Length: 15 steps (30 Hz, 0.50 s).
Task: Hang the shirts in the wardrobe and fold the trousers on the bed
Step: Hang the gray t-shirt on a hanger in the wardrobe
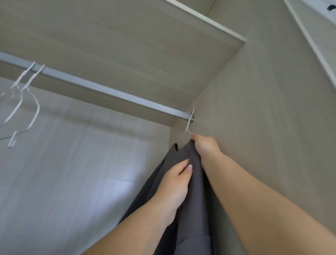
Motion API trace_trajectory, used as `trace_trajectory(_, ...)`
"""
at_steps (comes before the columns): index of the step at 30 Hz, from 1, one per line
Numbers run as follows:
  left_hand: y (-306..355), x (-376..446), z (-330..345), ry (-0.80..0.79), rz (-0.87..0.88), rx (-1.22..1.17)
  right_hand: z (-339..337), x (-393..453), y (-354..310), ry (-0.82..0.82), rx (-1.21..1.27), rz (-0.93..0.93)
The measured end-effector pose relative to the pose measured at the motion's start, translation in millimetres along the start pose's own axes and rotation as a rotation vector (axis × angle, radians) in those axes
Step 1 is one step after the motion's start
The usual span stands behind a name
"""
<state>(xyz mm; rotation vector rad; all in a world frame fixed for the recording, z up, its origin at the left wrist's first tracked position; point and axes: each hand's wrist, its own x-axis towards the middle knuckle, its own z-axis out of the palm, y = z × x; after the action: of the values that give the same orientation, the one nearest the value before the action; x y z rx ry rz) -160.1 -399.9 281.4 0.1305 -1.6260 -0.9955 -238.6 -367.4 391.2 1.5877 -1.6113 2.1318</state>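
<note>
Inside a pale wood-grain wardrobe [271, 97], a dark grey fabric shirt [194, 203] hangs from a thin white wire hanger [189, 123] whose hook sits over the far right end of a ribbed silver metal rail [104, 87], right against the wardrobe's side panel. The right hand [203, 147] is raised to the top of the shirt, just below the hanger's hook, with its fingers curled round the bunched cloth at the neck. The left hand [175, 182] sits lower and just to the left of the right one, pinching a fold of the same grey cloth between thumb and fingers. The shirt drapes down between the two forearms, close along the side panel. Well away to the left of both hands, three bare white wire hangers [21, 108] hang on the rail. Above the hands runs the underside of a pale wooden shelf [122, 27]
</note>
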Motion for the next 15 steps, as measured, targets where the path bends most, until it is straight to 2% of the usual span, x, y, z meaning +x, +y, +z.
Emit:
trace_trajectory(3, -3, -6, 1, 0.012, -0.039, 0.005, 2, -1, 5, -0.015, 0.031, 0.042)
trace_trajectory(8, 3, -19, 0, 0.020, -0.074, 0.032, -4, -8, 4, -0.042, 0.038, 0.008)
trace_trajectory(12, 12, -34, 1, -0.044, -0.089, 0.034, -15, -17, 3, -0.061, -0.001, -0.006)
trace_trajectory(15, 19, -48, -1, -0.064, -0.104, 0.011, -23, -27, -2, -0.025, -0.076, -0.093)
